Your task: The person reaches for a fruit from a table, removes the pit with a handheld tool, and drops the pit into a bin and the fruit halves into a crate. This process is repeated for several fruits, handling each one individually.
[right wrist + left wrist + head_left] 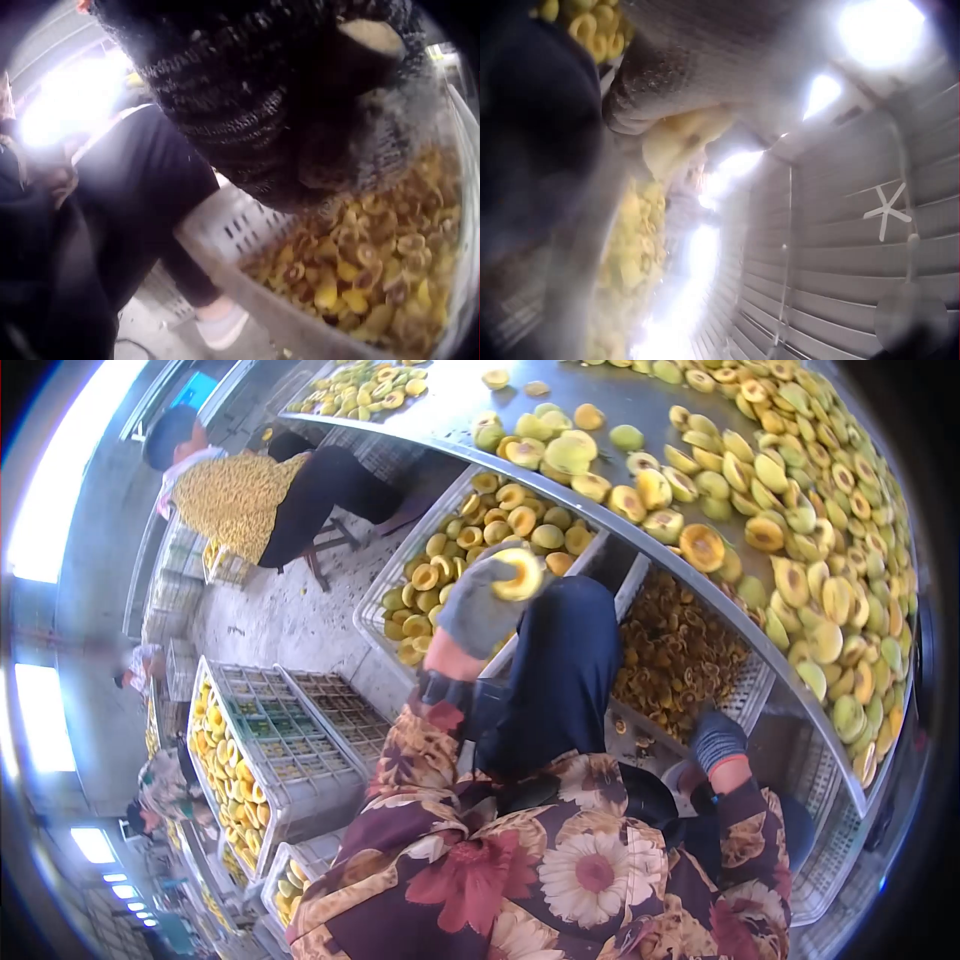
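My gloved left hand [482, 608] pinches a yellow peach half [520, 575], cut face up, above a white crate of peach halves. In the left wrist view the same peach half [686, 139] shows under grey glove fingers. My right hand [718, 740], in a dark knitted glove, is low by the crate of brown peach scraps [670, 650]. The right wrist view has that hand [262, 97] above the scraps, its fingers curled round a handle with a pale oval end [373, 36]; the rest of that object is hidden.
A metal table [640, 470] piled with peach halves spans the upper right, its raised edge close over the crates. The crate of halves [375, 610] stands left of my knee [560, 650]. Stacked crates [300, 800] are at left; another person [245, 500] sits beyond.
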A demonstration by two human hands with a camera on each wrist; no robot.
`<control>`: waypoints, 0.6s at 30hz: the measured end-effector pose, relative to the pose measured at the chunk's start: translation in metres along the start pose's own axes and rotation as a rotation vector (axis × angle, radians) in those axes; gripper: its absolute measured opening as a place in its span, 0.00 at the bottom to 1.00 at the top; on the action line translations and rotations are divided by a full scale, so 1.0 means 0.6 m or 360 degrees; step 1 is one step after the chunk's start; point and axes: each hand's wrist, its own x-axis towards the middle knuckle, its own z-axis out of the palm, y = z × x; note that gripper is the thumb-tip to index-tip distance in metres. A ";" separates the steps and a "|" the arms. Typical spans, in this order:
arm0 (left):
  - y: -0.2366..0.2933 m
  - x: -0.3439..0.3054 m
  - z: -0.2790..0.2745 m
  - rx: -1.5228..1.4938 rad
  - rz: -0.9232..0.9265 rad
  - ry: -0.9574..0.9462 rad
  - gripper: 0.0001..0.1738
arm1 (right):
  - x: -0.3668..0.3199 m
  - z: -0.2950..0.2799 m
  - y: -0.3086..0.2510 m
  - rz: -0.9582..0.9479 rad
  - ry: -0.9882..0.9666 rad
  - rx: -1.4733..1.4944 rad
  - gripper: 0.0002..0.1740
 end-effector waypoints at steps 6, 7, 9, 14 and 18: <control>0.083 0.018 -0.256 0.2871 0.1005 0.0320 0.15 | -0.004 -0.042 -0.037 -0.0258 -0.0483 -0.0547 0.14; 0.091 0.036 -0.271 0.2590 0.0915 0.0340 0.15 | 0.017 -0.015 -0.018 -0.0320 -0.0540 -0.0417 0.17; 0.103 0.101 -0.290 0.2046 0.0711 0.0452 0.17 | 0.013 -0.036 -0.027 -0.0404 -0.0456 -0.0078 0.20; 0.109 0.286 -0.289 0.1506 0.0544 0.0828 0.22 | -0.010 -0.098 -0.054 -0.0045 -0.0185 0.0302 0.27; 0.103 0.404 -0.306 0.2460 0.0664 0.1119 0.22 | -0.009 -0.086 -0.049 0.0024 -0.0218 0.0235 0.25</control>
